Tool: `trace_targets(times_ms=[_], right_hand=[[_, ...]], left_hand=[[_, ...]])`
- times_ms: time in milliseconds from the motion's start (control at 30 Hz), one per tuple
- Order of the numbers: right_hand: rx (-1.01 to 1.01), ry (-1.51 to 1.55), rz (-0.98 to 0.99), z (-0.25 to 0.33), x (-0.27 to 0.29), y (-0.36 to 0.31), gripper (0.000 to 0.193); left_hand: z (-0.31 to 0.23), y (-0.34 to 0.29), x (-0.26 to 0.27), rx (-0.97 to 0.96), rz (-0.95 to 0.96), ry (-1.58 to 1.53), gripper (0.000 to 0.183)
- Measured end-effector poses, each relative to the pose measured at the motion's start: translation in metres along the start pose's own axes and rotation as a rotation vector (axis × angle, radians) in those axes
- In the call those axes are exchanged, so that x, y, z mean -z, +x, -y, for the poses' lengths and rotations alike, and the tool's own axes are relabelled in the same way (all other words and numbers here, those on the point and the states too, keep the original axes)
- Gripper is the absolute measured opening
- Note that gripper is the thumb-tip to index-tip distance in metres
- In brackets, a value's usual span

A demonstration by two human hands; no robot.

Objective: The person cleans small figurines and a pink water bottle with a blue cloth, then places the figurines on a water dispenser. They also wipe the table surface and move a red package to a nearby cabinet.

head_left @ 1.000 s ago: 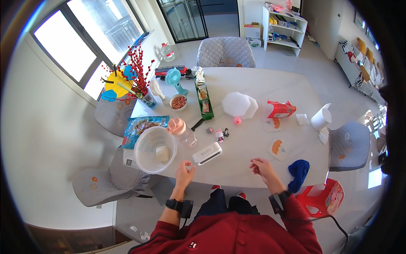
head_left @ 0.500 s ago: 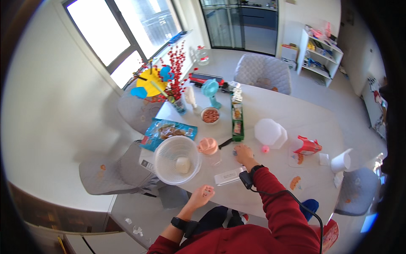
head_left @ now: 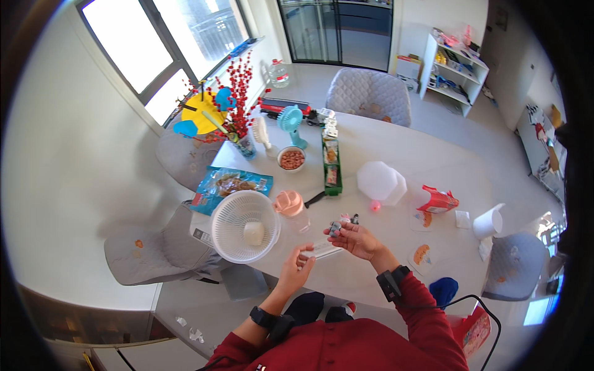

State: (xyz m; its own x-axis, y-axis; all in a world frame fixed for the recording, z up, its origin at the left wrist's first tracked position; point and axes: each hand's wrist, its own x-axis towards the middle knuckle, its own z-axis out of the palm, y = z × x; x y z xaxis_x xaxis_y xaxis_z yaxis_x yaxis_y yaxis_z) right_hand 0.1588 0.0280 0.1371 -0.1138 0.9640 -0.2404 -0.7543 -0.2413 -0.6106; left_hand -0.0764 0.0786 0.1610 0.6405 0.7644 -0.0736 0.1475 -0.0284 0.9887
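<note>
My right hand (head_left: 360, 241) is raised over the near side of the table, with thumb and fingers closed on a small grey toy figure (head_left: 335, 229); its details are too small to make out. Just behind those fingers, another small figure (head_left: 354, 219) with dark and pink parts shows on the table. My left hand (head_left: 294, 269) hovers at the table's near edge, fingers loosely bent and apart, with nothing in it. Between the hands lies a white oblong case (head_left: 322, 250), partly hidden by my fingers. A clear cup with a pink lid (head_left: 289, 203) stands beyond my left hand.
A white basket (head_left: 216, 232) with a pale block stands left. Behind are a blue food bag (head_left: 229, 184), a bowl of nuts (head_left: 291, 159), a turquoise fan (head_left: 289, 119) and a long green box (head_left: 332, 179). White octagonal lids (head_left: 380, 182) and a white cup (head_left: 489, 222) stand right.
My right hand has lifted off the table and come back toward me with the small grey figure. My left hand has moved up to the table edge, nearer to it.
</note>
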Motion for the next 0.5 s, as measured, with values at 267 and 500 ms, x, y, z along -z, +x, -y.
trace_targets(times_ms=[267, 500], right_hand=[[-0.07, 0.032, -0.037, -0.022, -0.024, -0.051, 0.034], [-0.111, -0.58, -0.394, -0.034, 0.023, -0.03, 0.033]], left_hand=[[-0.024, 0.017, -0.037, -0.455, 0.086, 0.296, 0.052], [0.022, 0.017, -0.029, 0.035, 0.126, -0.207, 0.035]])
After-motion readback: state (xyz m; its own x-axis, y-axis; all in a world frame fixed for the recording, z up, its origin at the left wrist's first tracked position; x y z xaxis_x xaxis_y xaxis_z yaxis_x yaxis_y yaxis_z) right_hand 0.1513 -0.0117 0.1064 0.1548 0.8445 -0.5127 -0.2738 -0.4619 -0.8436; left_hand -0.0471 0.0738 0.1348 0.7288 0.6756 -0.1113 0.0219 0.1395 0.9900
